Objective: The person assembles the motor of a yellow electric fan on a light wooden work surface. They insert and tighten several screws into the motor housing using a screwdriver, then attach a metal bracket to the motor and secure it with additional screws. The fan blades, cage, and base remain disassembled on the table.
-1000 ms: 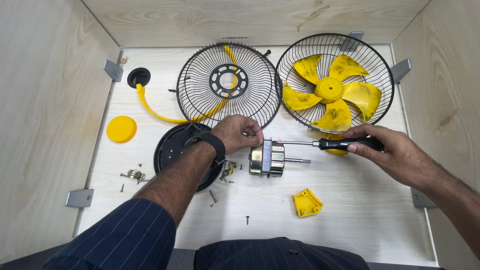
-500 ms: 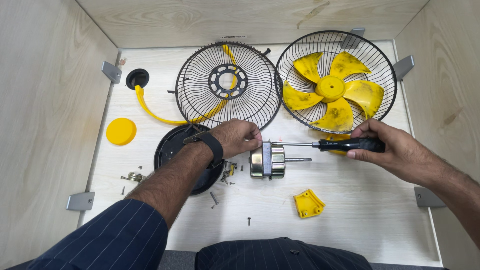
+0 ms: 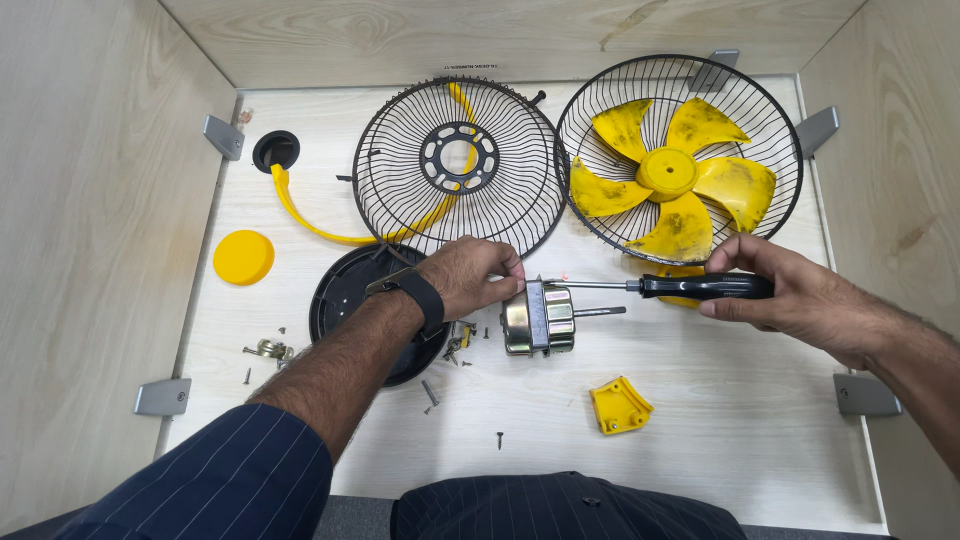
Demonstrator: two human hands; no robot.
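A metal fan motor [image 3: 540,318] lies on its side at the middle of the pale wooden tabletop [image 3: 740,440], its shaft pointing right. My left hand [image 3: 468,274], with a black wristband, rests on the motor's upper left edge and steadies it. My right hand [image 3: 790,292] grips the black handle of a screwdriver [image 3: 700,287], held level. Its thin shank runs left to the top of the motor, close to my left fingertips.
Behind the motor stand a black wire fan guard [image 3: 458,165] and a second guard holding the yellow fan blade [image 3: 672,178]. A black round housing [image 3: 360,300], yellow cap [image 3: 243,257], yellow cable [image 3: 310,225], yellow bracket [image 3: 620,405] and several loose screws [image 3: 440,385] lie about. Wooden walls enclose three sides.
Hardly anything has moved. The screwdriver and my right hand have shifted very slightly; my left hand stays on the motor.
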